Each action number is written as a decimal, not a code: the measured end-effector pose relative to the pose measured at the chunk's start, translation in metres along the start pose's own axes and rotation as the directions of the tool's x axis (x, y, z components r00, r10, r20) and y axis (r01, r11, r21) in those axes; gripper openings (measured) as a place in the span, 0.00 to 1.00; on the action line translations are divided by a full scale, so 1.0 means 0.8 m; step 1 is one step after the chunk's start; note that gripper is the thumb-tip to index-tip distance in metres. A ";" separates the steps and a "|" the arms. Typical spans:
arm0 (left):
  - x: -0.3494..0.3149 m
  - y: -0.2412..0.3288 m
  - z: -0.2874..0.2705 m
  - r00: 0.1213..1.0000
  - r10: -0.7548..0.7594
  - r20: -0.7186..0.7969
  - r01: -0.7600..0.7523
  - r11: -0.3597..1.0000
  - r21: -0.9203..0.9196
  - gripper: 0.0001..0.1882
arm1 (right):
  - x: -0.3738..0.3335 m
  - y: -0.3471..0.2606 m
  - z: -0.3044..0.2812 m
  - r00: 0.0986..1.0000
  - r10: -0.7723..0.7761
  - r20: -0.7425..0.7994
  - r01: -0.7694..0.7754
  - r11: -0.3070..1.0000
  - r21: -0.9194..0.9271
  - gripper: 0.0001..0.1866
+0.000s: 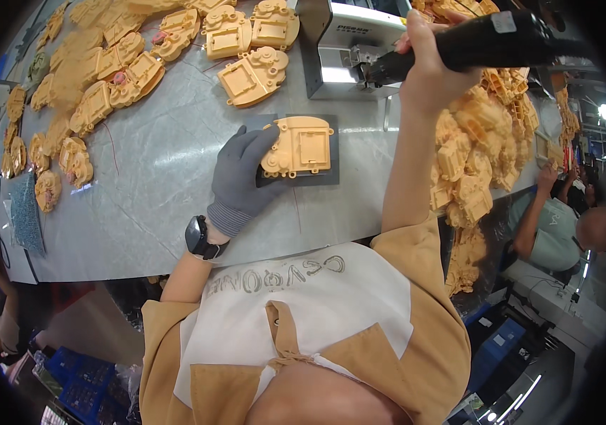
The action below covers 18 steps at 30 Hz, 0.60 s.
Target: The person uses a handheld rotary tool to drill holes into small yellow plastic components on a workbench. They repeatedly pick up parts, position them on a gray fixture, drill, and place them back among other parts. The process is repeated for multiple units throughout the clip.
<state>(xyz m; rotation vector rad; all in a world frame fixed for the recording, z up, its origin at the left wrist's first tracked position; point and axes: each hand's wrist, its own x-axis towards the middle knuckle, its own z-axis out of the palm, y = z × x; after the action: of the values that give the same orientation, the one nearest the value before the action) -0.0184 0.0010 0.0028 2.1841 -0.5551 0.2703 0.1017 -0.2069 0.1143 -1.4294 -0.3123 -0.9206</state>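
Observation:
My left hand [241, 170], in a grey glove, grips the left end of a yellow-orange plastic housing [314, 150]. The housing lies on a dark square pad [326, 180] and shows a rectangular recess and small round bosses. My bare right hand [430, 60] is wrapped round a black power screwdriver [494, 41], held almost level. Its tip reaches the front of a white and grey box-shaped machine [359, 39], which looks like a screw feeder. Whether the tip touches it I cannot tell.
Several similar housings [252, 76] lie across the back and left of the grey table [168, 212]. A large heap of orange parts [483, 134] stands at the right. Thin red wires trail on the tabletop. A bag of bluish bits [25, 212] sits far left. Another person [558, 227] works at the right.

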 end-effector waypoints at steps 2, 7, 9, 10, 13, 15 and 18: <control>-0.002 0.004 0.004 0.999 -0.042 -0.019 0.042 0.998 0.038 0.39 | -0.003 -0.003 0.010 0.998 0.054 -0.019 -0.055 0.997 -0.058 0.16; 0.006 0.013 0.006 0.996 -0.091 -0.024 0.092 0.994 0.063 0.39 | -0.004 -0.015 0.019 0.992 0.117 -0.039 -0.121 0.980 -0.158 0.15; 0.009 0.014 0.005 0.995 -0.100 0.000 0.100 0.994 0.054 0.39 | -0.013 -0.020 0.002 0.987 0.159 0.035 -0.155 0.983 -0.103 0.17; 0.010 0.012 0.005 0.995 -0.103 0.019 0.102 0.994 0.047 0.39 | -0.022 -0.023 -0.007 0.981 0.182 0.074 -0.176 0.982 -0.074 0.17; 0.014 0.002 0.002 0.999 -0.045 0.018 0.045 0.998 -0.034 0.39 | -0.064 -0.066 -0.020 0.979 0.203 0.004 -0.202 0.969 0.146 0.21; 0.011 0.000 0.000 0.998 -0.042 0.039 0.044 0.998 -0.051 0.40 | -0.078 -0.089 -0.024 0.980 0.158 0.124 -0.181 0.964 0.196 0.23; 0.010 0.000 -0.001 0.992 -0.082 0.097 0.084 0.996 -0.016 0.40 | -0.093 -0.107 -0.027 0.956 0.170 0.239 -0.203 0.972 0.119 0.25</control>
<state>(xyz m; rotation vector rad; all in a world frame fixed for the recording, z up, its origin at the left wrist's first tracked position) -0.0113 -0.0005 0.0066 2.2036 -0.5168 0.1148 -0.0123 -0.1908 0.1196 -1.4064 -0.3978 -0.5699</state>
